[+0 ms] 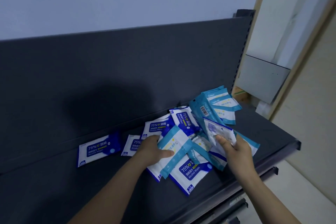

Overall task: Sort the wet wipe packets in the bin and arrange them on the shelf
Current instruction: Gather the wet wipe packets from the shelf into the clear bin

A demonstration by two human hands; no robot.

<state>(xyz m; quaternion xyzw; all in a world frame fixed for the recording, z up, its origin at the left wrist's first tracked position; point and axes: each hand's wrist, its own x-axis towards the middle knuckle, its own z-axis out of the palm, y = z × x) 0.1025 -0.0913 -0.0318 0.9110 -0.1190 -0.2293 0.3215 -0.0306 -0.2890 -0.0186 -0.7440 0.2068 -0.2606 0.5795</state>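
A heap of wet wipe packets lies on the dark grey shelf. Dark blue alcohol wipe packets lie flat to the left, one apart from the heap. Light blue packets are stacked at the back right. My left hand grips a light blue packet on top of the heap, thumb pressed on its face. My right hand holds a dark blue packet tilted above the heap, back side up. Another dark blue packet lies under the left hand's packet. No bin is in view.
The shelf's upright back panel rises behind the packets. The front lip of the shelf ends at the right. Lower shelf edges stick out below. A pale wooden frame and grey panel stand to the right.
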